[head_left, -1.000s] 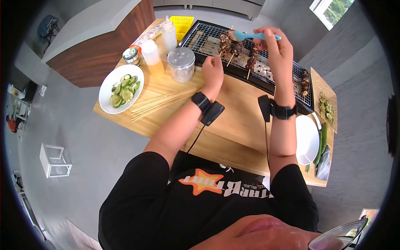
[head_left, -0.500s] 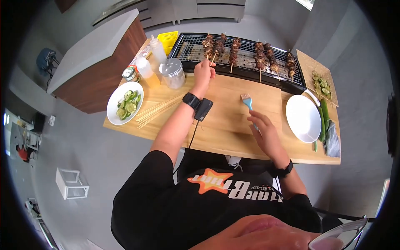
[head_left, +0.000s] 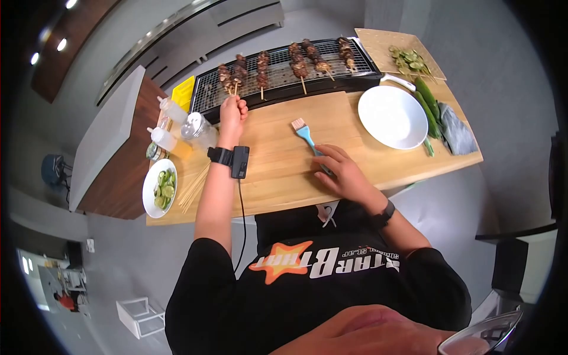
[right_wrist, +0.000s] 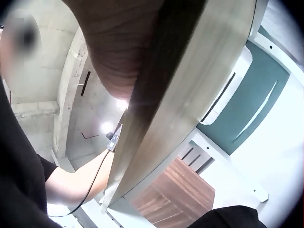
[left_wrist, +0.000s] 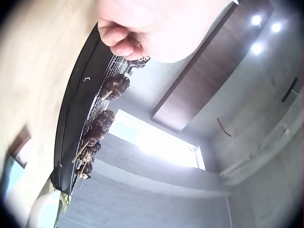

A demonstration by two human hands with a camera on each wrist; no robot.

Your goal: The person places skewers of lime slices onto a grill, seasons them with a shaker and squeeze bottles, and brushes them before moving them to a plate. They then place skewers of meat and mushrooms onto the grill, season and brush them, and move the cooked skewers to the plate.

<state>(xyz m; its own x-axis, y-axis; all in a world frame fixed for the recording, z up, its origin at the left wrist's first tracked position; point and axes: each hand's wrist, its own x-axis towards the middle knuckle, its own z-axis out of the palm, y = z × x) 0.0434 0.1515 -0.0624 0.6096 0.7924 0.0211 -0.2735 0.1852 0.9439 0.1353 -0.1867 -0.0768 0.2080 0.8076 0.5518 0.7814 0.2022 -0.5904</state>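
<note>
My left hand [head_left: 233, 115] is at the grill's front edge, fingers curled round the stick ends of the two leftmost meat skewers [head_left: 239, 71]. In the left wrist view, the curled fingers [left_wrist: 124, 46] hide most of the grip. On the wooden table lies a basting brush [head_left: 304, 131] with a light-blue handle, bristles toward the grill. My right hand [head_left: 346, 174] rests over the handle's near end, its fingers loosely extended and covering part of it. Several more meat skewers [head_left: 297, 60] lie across the black grill [head_left: 278, 94].
To the left stand squeeze bottles [head_left: 163, 139], a lidded jar [head_left: 199, 129], bare bamboo skewers [head_left: 192, 188] and a bowl [head_left: 149, 204] of sliced limes. A white pan [head_left: 393, 117], cucumbers [head_left: 428, 112] and a grey cloth [head_left: 458, 130] sit right. A board [head_left: 373, 44] lies beyond.
My right hand has come down from over the grill to the table's near side, and the brush it held now lies flat. The head view has turned right. My left hand stays at the skewers.
</note>
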